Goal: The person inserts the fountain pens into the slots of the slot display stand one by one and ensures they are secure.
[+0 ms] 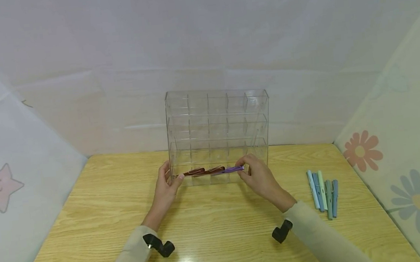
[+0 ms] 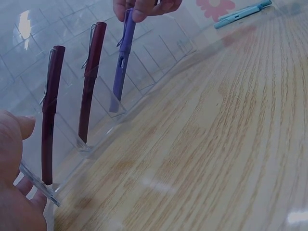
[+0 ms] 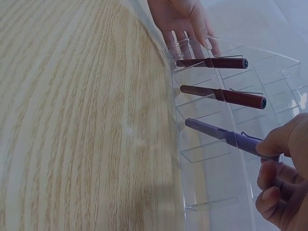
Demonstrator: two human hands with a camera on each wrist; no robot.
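Five capped blue and green pens [image 1: 322,189] lie at centre right of the head view. Mid-frame, the right hand [image 1: 262,178] pinches a slim purple pen [image 1: 232,169] at a clear acrylic tiered organizer [image 1: 219,137], whose lower left edge the left hand [image 1: 164,193] grips.

From the left wrist, two dark red pens with metal clips [image 2: 50,120] lean in separate bottom-row compartments at left; the purple one's lower end sits in the next, upper centre.

From the right wrist, thumb and fingertips hold its upper end, lower right; best kept parallel to its neighbours, organizer braced. Whether it touches bottom, I cannot tell.
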